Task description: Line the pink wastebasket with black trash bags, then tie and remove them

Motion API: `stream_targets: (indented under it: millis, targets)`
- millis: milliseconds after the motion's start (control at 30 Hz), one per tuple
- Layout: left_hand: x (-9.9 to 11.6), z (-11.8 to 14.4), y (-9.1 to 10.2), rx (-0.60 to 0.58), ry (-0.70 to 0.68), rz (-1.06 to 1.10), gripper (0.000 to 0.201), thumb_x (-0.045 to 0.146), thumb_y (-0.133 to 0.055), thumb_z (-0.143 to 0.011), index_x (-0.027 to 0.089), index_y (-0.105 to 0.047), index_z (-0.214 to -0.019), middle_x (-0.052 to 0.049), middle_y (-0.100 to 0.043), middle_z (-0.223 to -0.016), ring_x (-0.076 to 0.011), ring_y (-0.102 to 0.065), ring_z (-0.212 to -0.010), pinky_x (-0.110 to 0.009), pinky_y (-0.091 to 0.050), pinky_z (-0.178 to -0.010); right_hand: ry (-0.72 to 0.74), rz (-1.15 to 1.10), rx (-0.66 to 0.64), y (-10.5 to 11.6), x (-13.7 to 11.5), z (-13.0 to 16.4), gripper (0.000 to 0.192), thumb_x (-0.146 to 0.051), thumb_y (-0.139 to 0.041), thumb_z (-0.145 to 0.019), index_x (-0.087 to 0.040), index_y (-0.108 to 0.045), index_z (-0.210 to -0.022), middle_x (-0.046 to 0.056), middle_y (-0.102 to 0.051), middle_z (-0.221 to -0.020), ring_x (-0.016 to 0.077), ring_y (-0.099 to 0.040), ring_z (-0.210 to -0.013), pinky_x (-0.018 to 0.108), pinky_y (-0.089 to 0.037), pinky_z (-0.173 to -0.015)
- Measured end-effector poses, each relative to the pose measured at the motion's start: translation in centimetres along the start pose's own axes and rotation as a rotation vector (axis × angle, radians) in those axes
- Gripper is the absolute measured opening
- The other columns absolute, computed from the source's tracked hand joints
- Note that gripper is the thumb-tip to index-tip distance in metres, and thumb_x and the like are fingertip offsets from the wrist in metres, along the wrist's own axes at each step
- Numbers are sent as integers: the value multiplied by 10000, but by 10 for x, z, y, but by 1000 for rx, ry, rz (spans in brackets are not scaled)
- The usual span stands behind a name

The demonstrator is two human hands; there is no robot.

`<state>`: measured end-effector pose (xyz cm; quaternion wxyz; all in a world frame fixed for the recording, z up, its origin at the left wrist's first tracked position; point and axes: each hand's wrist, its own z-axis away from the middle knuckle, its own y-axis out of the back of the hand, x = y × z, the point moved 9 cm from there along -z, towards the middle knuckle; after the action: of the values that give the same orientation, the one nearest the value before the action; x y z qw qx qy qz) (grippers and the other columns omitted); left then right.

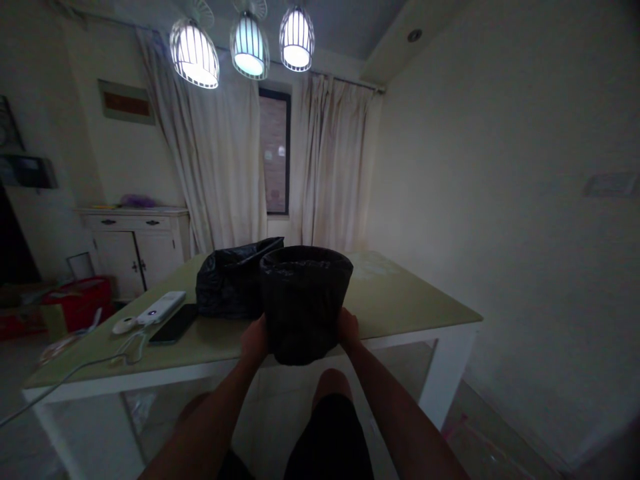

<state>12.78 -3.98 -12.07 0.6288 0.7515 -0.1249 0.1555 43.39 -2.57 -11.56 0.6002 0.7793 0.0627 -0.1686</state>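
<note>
Between my two hands, at the table's near edge, is a black garbage bag [306,307] with a round, bucket-like shape and a wide rim at the top. Whether a bin stands inside it, I cannot tell. My left hand [255,341] grips its lower left side, and my right hand [349,327] holds the right side; most fingers are hidden behind it. Just left of it, a second black plastic bag [227,283] sits crumpled on the table, its upper edge raised.
The table [400,293] has a green top and white legs. On its left lie a dark phone [174,325], a white device [163,307] and a cable [75,370]. A white cabinet [155,240] and red bag [83,300] are farther left. My knees are beneath the table edge.
</note>
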Motion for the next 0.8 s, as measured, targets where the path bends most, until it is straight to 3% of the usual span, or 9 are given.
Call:
stream_targets:
  millis: [167, 333, 500, 667, 800]
  targets:
    - [1, 8, 15, 98, -77, -34, 431, 158, -445, -1064, 214, -601, -1462, -164, -696, -1402, -271, -691, -1298, -336, -538, -1007, 11, -110, 45, -1, 8, -3, 330, -201, -483, -1039, -169, -702, -1284, 207, -735, -1201, 323, -749, -1105, 406, -523, -945]
    - [-1, 9, 15, 91, -93, -95, 408, 156, -525, -1021, 167, -620, -1418, -183, -689, -1346, -313, -694, -1254, -371, -539, -987, -1, -358, 157, 7, 26, -15, 421, -302, -341, -1086, -201, -610, -1393, 157, -718, -1294, 256, -702, -1185, 352, -521, -978]
    - [-2, 11, 7, 60, -129, -117, 425, 173, -496, -1040, 200, -628, -1443, -170, -704, -1366, -324, -681, -1282, -393, -539, -999, 0, -550, 239, 10, 40, -19, 396, -364, -389, -1034, -161, -604, -1297, 157, -705, -1265, 234, -685, -1132, 336, -537, -987]
    - [-2, 15, 2, 55, -175, -116, 543, 153, -446, -1045, 187, -518, -1582, -179, -649, -1515, -321, -634, -1373, -403, -505, -1095, 68, -612, 183, 8, 36, -18, 399, -331, -341, -1051, -187, -711, -1078, 142, -722, -1218, 213, -682, -1148, 333, -524, -1062]
    - [-2, 21, 1, 48, -220, -107, 539, 224, -390, -1086, 177, -480, -1615, -180, -635, -1552, -331, -626, -1385, -429, -499, -1116, 130, -596, 107, 5, 27, -18, 435, -202, -411, -973, -174, -697, -1299, 140, -684, -1411, 189, -665, -1259, 321, -518, -1100]
